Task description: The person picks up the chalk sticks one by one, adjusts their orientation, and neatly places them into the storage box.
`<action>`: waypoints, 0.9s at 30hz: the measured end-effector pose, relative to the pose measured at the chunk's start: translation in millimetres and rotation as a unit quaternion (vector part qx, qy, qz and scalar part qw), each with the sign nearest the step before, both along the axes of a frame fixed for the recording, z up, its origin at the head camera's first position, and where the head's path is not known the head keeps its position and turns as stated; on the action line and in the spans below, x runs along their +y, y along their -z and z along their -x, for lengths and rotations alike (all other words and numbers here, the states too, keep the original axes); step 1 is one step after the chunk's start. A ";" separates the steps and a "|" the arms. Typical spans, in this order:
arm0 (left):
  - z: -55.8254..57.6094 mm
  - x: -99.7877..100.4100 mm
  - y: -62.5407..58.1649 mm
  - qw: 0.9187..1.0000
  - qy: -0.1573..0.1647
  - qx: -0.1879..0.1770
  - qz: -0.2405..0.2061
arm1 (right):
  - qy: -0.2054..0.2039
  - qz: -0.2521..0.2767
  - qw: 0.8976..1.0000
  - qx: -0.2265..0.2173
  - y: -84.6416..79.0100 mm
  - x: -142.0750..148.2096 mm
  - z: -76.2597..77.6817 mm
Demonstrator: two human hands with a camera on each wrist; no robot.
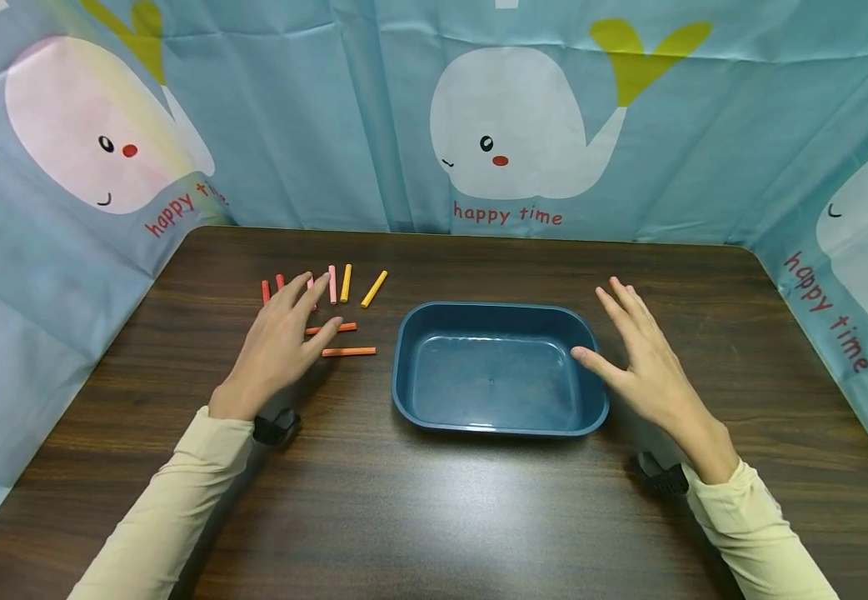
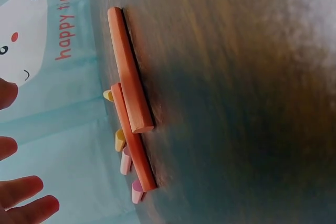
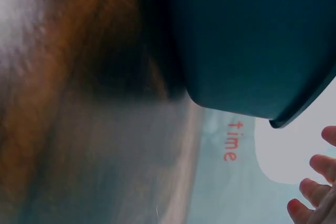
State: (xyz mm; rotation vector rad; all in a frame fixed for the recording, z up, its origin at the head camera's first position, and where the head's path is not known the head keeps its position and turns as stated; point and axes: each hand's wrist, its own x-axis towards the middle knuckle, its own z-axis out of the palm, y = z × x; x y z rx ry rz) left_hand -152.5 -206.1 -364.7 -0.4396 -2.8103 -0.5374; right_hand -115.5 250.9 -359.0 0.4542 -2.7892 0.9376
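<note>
In the head view my left hand (image 1: 272,342) hovers over the left part of a group of coloured chalk sticks, fingers spread and holding nothing. Two orange chalk sticks (image 1: 349,352) lie by its thumb. Beyond its fingertips are pink chalk (image 1: 332,284), yellow chalk (image 1: 346,283) and red chalk (image 1: 265,292); the fingers partly hide some of these. The left wrist view shows the near orange chalk (image 2: 128,72) close up. My right hand (image 1: 647,371) is at the right end of a blue plastic tray (image 1: 490,383), fingers extended, the thumb overlapping its rim in this view.
The dark wooden table (image 1: 441,517) carries the tray at its middle, right of the chalk. A light blue curtain (image 1: 284,125) with whale prints stands behind the table and along both sides. Each wrist wears a black device (image 1: 276,427).
</note>
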 end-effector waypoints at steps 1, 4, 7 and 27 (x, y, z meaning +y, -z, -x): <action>-0.7 0.4 0.0 1.000 0.000 -0.002 0.000 | -0.001 0.000 1.000 -0.002 0.5 -0.3 -0.9; -2.3 1.7 0.0 1.000 -0.002 -0.013 -0.002 | -0.001 0.002 1.000 -0.010 2.0 -1.3 -3.4; -3.7 2.6 0.1 0.999 -0.005 -0.033 -0.001 | -0.003 0.001 1.000 -0.016 3.2 -2.8 -5.7; -7.1 4.5 2.6 0.993 0.032 -0.117 -0.002 | -0.052 0.018 0.997 -0.060 16.3 -11.1 -10.5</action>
